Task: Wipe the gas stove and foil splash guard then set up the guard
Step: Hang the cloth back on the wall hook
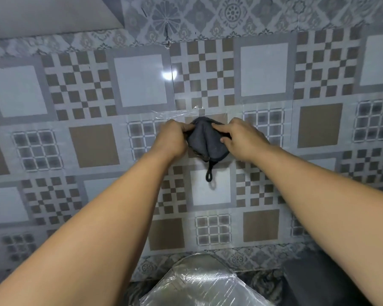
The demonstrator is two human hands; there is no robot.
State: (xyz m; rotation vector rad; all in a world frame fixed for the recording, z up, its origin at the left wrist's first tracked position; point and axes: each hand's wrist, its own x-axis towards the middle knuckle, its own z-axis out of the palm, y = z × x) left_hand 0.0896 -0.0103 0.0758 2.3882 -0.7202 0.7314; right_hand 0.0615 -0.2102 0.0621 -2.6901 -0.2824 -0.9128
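- Presumably the dark cloth [206, 140] could slip off the patterned tile wall [93, 146], because both hands only pinch bunched fabric.
- Left hand [171, 138] grips the cloth's left edge with curled fingers; right hand [239, 139] clamps its right side, thumb in front.
- Cloth's long axis runs vertically, its hanging loop [209, 173] pointing down.
- Foil guard [199, 283] sits well below the cloth.
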